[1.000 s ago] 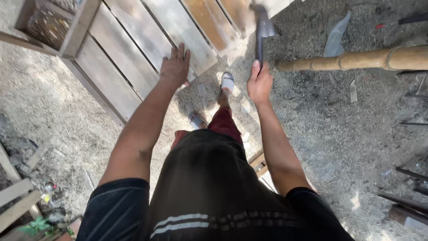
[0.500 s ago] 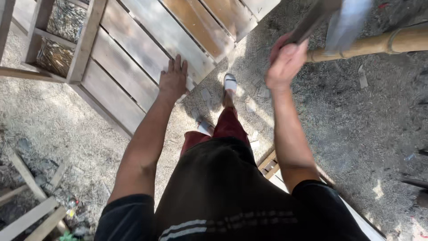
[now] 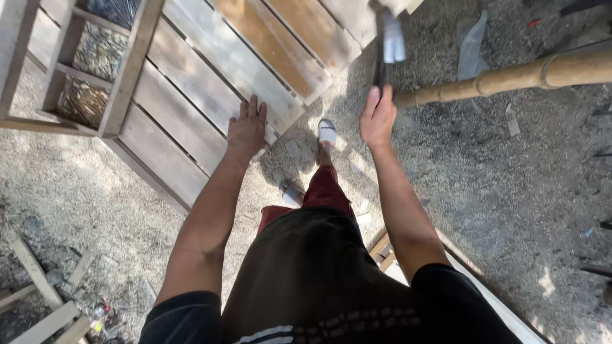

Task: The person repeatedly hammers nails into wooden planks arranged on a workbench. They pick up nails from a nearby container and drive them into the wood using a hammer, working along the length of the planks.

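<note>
The right hand [image 3: 377, 118] is closed around the dark handle of a hammer [image 3: 390, 44], in the upper middle of the frame. The hammer points up and away from the person, and its metal head is grey and blurred near the top edge. The left hand [image 3: 247, 130] is open, with the fingers spread flat, and it presses on the lower edge of a wooden pallet [image 3: 210, 83].

The pallet fills the upper left of the frame. It lies tilted, with wide pale planks and narrow gaps between them; some planks in the upper middle are more orange-brown. On its left side a wooden frame [image 3: 121, 83] crosses the planks, and gravel shows through the openings.

Between the two hands, one foot in a white sandal [image 3: 327, 132] stands on the ground, just beside the pallet edge. A thick bamboo pole [image 3: 510, 78] lies in the upper right, going from near the right hand to the right edge. The ground [image 3: 510, 191] is grey sandy soil with small debris. Loose wooden slats [image 3: 38, 293] lie in the lower left corner.

Compared with half a second ago, the right hand is lower and nearer to the middle of the frame, and the hammer now stands more upright. The left hand stays on the pallet edge.
</note>
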